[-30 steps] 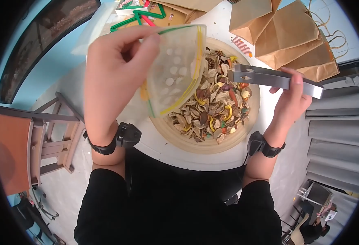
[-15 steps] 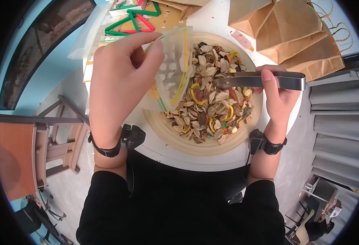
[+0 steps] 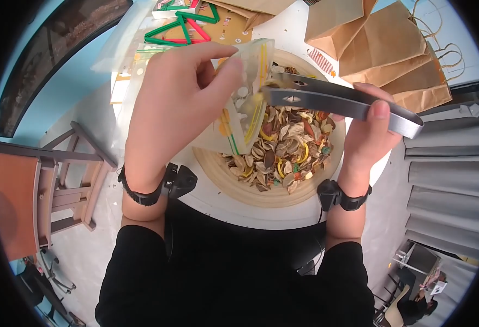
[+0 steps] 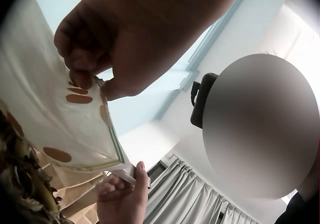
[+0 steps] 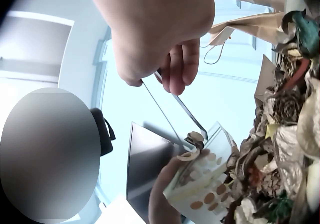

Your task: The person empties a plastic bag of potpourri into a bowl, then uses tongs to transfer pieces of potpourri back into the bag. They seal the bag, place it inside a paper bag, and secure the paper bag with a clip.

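In the head view my left hand [image 3: 187, 95] pinches the top edge of a clear zip bag [image 3: 217, 136] with white dots and a yellow-green seal, holding its mouth toward the right. My right hand [image 3: 371, 128] grips metal tongs [image 3: 321, 103] by their sides. Their tips are right at the bag's mouth. Between the tips, the right wrist view shows dried petals [image 5: 195, 140]. Below lies a heap of potpourri [image 3: 286, 144], with dried petals, yellow curls and green and red bits, on a round wooden plate [image 3: 212, 174]. The left wrist view shows the bag [image 4: 65, 129] hanging from my fingers.
Brown paper bags [image 3: 381, 49] stand at the back right of the white table. Green and red sticks [image 3: 182, 30] lie at the back left, near another clear zip bag [image 3: 141, 60]. A wooden chair [image 3: 76, 191] stands left of the table.
The tongs dipped into the potpourri half a second ago, then rose leftward to the bag's mouth with petals between the tips. My left hand has shifted right with the bag.
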{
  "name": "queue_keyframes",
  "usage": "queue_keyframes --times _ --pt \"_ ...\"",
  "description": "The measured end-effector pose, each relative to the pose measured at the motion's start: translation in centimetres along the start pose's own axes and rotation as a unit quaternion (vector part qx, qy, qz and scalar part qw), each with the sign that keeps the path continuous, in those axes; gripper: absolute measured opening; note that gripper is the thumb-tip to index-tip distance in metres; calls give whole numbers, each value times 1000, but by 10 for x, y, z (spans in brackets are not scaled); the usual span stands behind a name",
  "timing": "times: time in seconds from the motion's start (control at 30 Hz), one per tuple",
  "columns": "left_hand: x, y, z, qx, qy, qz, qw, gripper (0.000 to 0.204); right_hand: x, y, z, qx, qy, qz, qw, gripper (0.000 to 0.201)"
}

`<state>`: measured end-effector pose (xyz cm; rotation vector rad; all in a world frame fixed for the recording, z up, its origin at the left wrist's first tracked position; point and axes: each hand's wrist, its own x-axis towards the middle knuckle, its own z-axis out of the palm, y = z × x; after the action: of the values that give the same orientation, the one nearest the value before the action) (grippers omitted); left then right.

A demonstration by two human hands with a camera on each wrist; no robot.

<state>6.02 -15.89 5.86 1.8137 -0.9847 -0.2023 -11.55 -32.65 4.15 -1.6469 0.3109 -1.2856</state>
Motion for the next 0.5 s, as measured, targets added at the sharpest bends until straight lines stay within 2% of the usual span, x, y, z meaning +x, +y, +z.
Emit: queue_keyframes --times 0.17,0.27,0.4,0.5 --pt "3 -1 -8 -21 21 -23 999 25 8 15 -28 -1 43 34 998 42" --pt "3 -3 -8 -18 27 -25 999 26 16 24 -47 -117 69 54 989 39" --pt "4 0 -5 6 10 -25 1000 26 21 32 -56 -154 46 109 981 32" --pt "3 -4 -2 -17 9 -40 999 26 19 38 -52 -126 4 144 982 28"
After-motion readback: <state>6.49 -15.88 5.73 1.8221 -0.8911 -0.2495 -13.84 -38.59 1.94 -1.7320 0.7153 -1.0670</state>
